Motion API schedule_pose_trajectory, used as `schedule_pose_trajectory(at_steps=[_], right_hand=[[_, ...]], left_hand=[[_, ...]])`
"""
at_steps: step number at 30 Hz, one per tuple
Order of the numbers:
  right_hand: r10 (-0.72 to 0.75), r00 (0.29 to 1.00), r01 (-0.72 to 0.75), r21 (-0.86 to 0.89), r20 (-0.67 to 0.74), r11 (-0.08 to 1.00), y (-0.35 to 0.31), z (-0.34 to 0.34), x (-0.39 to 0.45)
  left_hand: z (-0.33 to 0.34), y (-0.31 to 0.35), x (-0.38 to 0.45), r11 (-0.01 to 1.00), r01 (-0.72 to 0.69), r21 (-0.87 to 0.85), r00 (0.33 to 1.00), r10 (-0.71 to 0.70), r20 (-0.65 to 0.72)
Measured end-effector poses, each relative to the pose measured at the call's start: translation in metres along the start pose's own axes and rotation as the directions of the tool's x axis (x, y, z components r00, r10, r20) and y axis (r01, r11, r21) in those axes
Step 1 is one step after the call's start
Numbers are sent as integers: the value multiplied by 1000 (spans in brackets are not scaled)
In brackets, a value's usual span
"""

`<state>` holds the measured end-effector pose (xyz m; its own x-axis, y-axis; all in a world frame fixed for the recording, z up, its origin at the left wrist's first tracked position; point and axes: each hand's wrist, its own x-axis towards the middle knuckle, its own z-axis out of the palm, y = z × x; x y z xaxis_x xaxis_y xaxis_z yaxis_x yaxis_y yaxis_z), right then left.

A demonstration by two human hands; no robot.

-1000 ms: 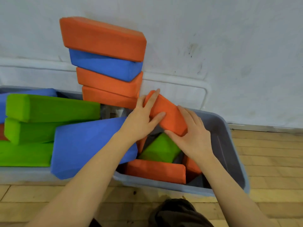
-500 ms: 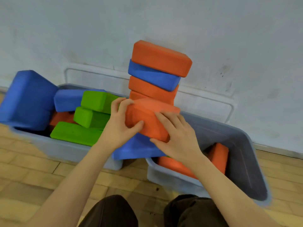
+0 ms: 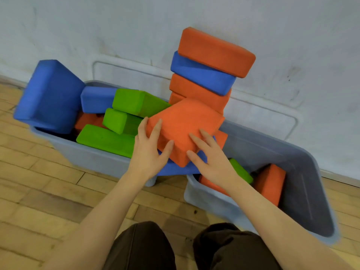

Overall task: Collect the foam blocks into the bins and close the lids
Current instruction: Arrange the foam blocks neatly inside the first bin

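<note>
Orange foam block [image 3: 185, 129], gripped at its near corners by my left hand [image 3: 150, 152] and right hand [image 3: 212, 160], hovers between two grey plastic bins [image 3: 303, 191], apparently awaiting a free slot.

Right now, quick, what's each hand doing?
Left hand: fingers gripping the orange block.
Right hand: fingers gripping the same orange block.

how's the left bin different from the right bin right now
The left bin is heaped with green, blue and orange blocks rising above its rim; the right bin holds only a few blocks low at its near-left end, with bare floor showing. A big blue block leans over the left bin's far-left corner; nothing overhangs the right bin's outer end. Both are grey-blue, lidless and stand along the wall.
</note>
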<state>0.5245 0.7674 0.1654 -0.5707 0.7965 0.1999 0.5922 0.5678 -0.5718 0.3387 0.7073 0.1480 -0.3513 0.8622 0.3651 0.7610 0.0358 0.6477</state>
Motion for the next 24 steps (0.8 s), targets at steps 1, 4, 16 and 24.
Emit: schedule_pose_trajectory(at_steps=[1,4,16,24], right_hand=[[-22,1000,22,-44,15,999,-2,1,-1],[-46,994,66,-201,101,977,-6,2,-1],[41,991,-69,-224,-129,972,43,-63,-9],[324,915,-369,-179,-239,912,185,-110,-41]], left_hand=[[-3,-2,2,999,6,50,1000,-6,5],[-6,-8,2,967,104,233,992,-117,44],[38,81,25,899,-356,256,933,354,55],[174,134,37,867,-479,139,862,434,261]])
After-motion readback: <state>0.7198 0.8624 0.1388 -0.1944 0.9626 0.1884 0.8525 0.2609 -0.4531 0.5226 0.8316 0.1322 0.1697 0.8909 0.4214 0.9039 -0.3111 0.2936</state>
